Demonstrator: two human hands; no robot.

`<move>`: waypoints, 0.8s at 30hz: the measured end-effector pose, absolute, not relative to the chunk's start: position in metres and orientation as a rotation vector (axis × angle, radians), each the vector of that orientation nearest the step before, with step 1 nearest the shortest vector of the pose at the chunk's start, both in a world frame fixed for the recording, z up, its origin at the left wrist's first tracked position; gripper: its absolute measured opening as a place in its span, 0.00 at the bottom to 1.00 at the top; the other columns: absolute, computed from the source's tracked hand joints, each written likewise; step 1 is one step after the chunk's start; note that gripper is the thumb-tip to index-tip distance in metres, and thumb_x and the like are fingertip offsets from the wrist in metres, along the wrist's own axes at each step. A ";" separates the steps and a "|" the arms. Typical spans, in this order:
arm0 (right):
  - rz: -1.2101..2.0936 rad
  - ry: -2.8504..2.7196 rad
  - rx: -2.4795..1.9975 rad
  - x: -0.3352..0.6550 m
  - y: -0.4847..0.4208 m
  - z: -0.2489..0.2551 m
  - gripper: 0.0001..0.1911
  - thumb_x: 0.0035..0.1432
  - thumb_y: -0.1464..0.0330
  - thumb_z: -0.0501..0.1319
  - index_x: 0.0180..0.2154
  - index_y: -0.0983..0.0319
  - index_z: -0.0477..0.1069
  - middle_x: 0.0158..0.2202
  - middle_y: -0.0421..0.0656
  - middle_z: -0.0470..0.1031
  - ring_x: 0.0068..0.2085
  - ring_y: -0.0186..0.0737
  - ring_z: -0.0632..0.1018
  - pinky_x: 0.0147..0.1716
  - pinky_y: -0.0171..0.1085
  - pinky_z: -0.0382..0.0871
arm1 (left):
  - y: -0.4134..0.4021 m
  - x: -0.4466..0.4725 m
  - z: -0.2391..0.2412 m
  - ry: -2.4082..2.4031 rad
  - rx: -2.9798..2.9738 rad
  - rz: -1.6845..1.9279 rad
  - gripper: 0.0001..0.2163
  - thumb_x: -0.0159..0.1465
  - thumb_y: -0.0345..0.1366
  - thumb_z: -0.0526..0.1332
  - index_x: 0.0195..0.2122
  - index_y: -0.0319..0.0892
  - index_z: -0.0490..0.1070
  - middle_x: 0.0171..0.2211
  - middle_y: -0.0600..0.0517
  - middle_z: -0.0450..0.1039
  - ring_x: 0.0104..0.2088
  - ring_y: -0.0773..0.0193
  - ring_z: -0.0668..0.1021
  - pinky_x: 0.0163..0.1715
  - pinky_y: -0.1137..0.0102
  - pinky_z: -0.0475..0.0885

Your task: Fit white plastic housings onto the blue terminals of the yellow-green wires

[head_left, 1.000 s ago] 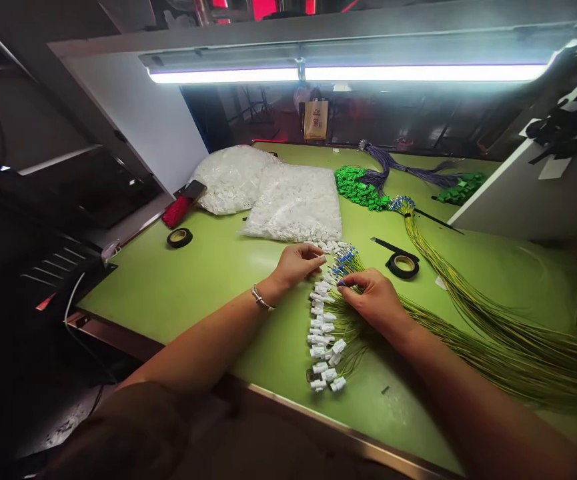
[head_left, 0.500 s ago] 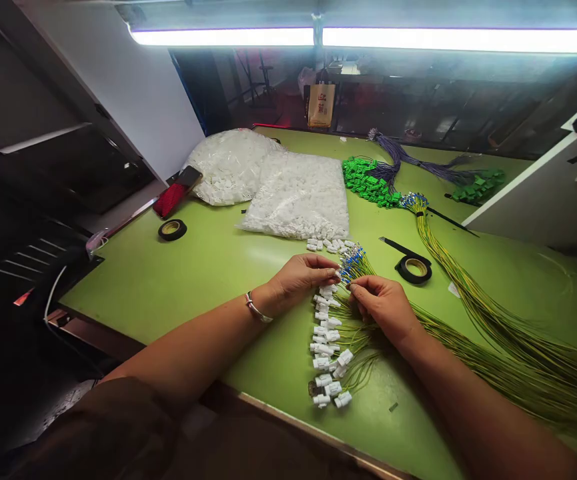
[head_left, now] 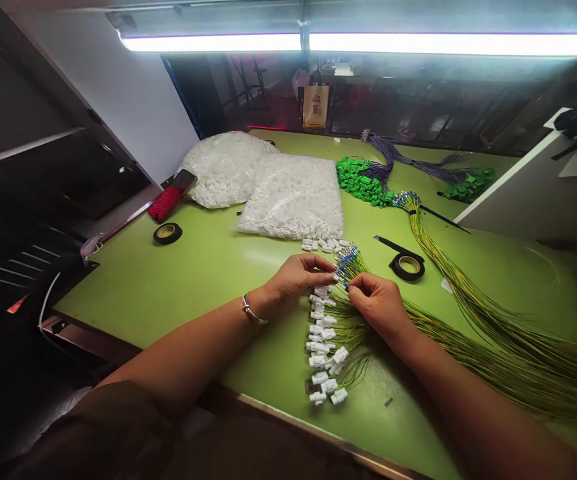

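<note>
My left hand [head_left: 298, 279], with a bracelet at the wrist, pinches a small white connector housing, mostly hidden by the fingertips. Close to its right, my right hand [head_left: 379, 300] is closed in a pinch on a thin yellow-green wire; the wire's tip is too small to make out. Just beyond both hands lies a bundle of wire ends with blue and metal terminals [head_left: 349, 261]. Below the fingers, a column of white connectors [head_left: 321, 347] fitted on yellow-green wires runs towards the table's front edge.
Clear bags of white housings [head_left: 293, 200] lie behind, with loose housings [head_left: 318, 245] before them. Black tape rolls [head_left: 408, 267] lie on the green table [head_left: 193, 267]. Green connectors [head_left: 363, 181] and another wire bundle [head_left: 428, 243] are at the right. A phone [head_left: 184, 180] rests at left.
The whole view has shifted slightly, so the table things appear a little further left. Both hands keep their pinches close together, with little visible movement.
</note>
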State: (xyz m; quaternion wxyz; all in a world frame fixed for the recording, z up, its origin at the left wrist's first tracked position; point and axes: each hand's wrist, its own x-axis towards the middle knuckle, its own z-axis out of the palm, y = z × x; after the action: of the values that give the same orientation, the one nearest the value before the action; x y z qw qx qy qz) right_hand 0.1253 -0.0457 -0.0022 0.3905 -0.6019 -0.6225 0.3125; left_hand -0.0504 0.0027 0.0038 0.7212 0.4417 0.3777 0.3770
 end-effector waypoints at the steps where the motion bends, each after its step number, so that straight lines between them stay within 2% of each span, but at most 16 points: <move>1: 0.782 -1.592 -1.529 0.126 -0.046 -0.003 0.06 0.46 0.69 0.57 0.20 0.63 0.68 0.18 0.37 0.65 0.22 0.31 0.64 0.23 0.31 0.59 | 0.003 -0.050 0.004 0.835 0.969 0.834 0.16 0.42 0.33 0.73 0.31 0.34 0.74 0.27 0.51 0.76 0.27 0.70 0.76 0.33 0.72 0.70; 12: 0.659 -1.687 -1.540 0.126 -0.046 -0.004 0.06 0.46 0.70 0.56 0.19 0.62 0.67 0.16 0.36 0.64 0.20 0.31 0.63 0.22 0.31 0.57 | 0.003 -0.048 0.005 0.857 1.144 0.832 0.12 0.43 0.33 0.72 0.27 0.34 0.74 0.25 0.50 0.75 0.27 0.70 0.75 0.33 0.72 0.70; 16: 0.773 -1.594 -1.475 0.125 -0.046 -0.003 0.07 0.48 0.68 0.56 0.21 0.62 0.67 0.17 0.36 0.63 0.20 0.30 0.62 0.20 0.31 0.56 | 0.000 -0.044 0.004 0.868 1.344 0.906 0.09 0.44 0.33 0.71 0.24 0.35 0.75 0.25 0.50 0.75 0.28 0.69 0.75 0.34 0.72 0.70; 20: 0.987 -1.528 -1.418 0.124 -0.046 -0.001 0.08 0.49 0.66 0.56 0.22 0.62 0.67 0.16 0.35 0.61 0.18 0.29 0.59 0.19 0.31 0.55 | -0.001 -0.043 0.002 0.860 1.160 0.886 0.11 0.44 0.34 0.71 0.27 0.34 0.75 0.26 0.49 0.76 0.28 0.67 0.76 0.34 0.70 0.71; 24: 0.917 -1.594 -1.417 0.125 -0.046 0.000 0.08 0.48 0.68 0.56 0.19 0.62 0.65 0.16 0.35 0.60 0.20 0.30 0.60 0.20 0.31 0.55 | 0.000 -0.043 0.004 0.894 1.250 0.878 0.08 0.45 0.31 0.69 0.26 0.35 0.74 0.25 0.50 0.75 0.28 0.68 0.75 0.33 0.71 0.71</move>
State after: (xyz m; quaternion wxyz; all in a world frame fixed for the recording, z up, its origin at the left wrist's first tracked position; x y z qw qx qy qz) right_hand 0.1246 -0.0456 -0.0002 0.3986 -0.5598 -0.6296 0.3623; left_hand -0.0433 -0.0001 0.0037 0.6331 0.5467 0.3910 0.3841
